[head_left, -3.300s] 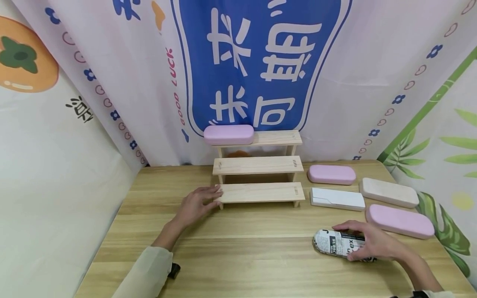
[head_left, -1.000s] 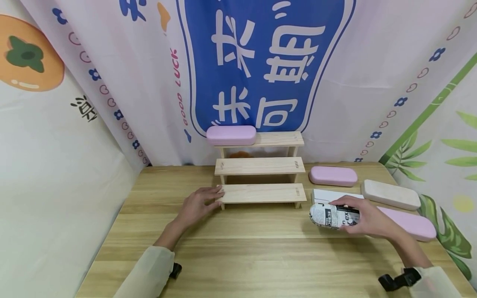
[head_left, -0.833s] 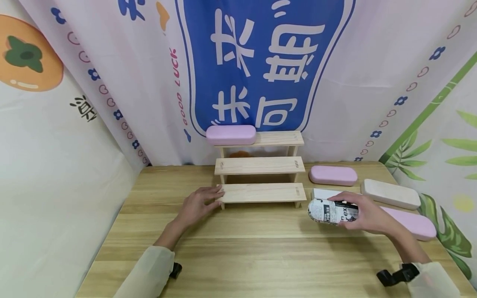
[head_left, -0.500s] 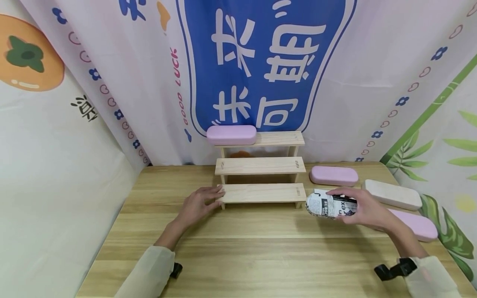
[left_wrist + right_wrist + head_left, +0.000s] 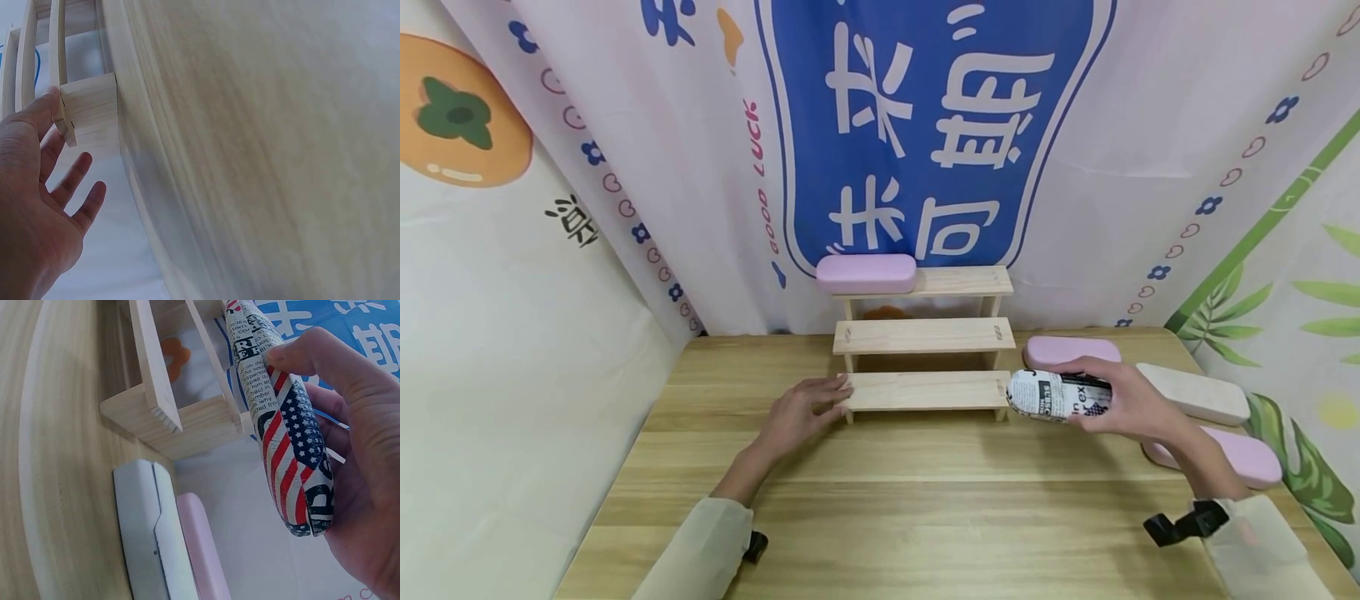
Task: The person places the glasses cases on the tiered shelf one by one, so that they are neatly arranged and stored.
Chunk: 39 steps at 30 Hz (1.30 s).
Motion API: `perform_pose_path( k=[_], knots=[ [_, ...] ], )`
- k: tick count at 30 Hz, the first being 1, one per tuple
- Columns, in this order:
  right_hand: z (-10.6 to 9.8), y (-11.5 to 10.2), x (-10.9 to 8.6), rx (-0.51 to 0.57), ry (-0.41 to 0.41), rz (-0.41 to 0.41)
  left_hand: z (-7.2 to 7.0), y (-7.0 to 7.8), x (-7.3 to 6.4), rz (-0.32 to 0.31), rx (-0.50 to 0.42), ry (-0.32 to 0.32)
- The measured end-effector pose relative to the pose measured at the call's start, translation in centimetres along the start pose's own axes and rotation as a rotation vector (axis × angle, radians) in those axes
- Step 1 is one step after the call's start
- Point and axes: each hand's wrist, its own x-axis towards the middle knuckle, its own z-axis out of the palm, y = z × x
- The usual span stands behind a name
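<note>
My right hand (image 5: 1131, 404) grips a newspaper-print glasses case (image 5: 1037, 394), which also shows a stars-and-stripes pattern in the right wrist view. The case is raised over the table, its left end overlapping the right end of the lowest step in the head view. A three-tier wooden display stand (image 5: 925, 390) stands against the back curtain. At the left end of its lowest board, my left hand (image 5: 797, 417) holds the corner between thumb and finger, other fingers spread. On the top tier's left half lies a pink glasses case (image 5: 867, 274).
Right of the stand lie another pink case (image 5: 1071, 351), a cream case (image 5: 1195, 393) and a longer pink case (image 5: 1240, 457). A white flap case (image 5: 147, 525), hidden behind the right hand in the head view, shows in the right wrist view. The printed curtain (image 5: 737, 167) hangs behind the table.
My right hand has lifted the newspaper-print case off the table and carried it up and left toward the stand's lowest step. The left hand keeps its place at the stand.
</note>
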Motion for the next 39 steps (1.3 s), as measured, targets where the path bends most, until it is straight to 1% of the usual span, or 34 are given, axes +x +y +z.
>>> perform_pose_path(
  k=[6, 11, 14, 18, 22, 25, 30, 39],
  knots=[
    [-0.1, -0.3, 0.8, 0.008, 0.020, 0.023, 0.1, -0.1, 0.0, 0.006, 0.004, 0.009],
    [-0.3, -0.5, 1.6, 0.000, 0.049, 0.010, 0.0, 0.0, 0.0, 0.008, 0.010, 0.011],
    [-0.6, -0.6, 2.1, -0.007, 0.046, 0.002, 0.0, 0.0, 0.0, 0.007, 0.010, 0.010],
    [-0.9, -0.8, 2.9, 0.047, 0.033, -0.007, 0.0, 0.0, 0.0, 0.002, 0.010, 0.004],
    [-1.0, -0.9, 3.8, 0.111, 0.042, -0.014, 0.0, 0.1, 0.0, -0.004, 0.012, -0.001],
    [-1.1, -0.8, 4.5, 0.123, 0.050, -0.023, 0.0, 0.1, 0.0, -0.004, 0.010, -0.001],
    [-1.3, -0.7, 5.4, 0.097, 0.053, -0.033, 0.0, 0.0, 0.0, 0.004, 0.012, -0.001],
    [-1.3, -0.4, 7.0, 0.051, 0.052, -0.023, 0.1, -0.1, 0.0, 0.018, 0.005, 0.011]
  ],
)
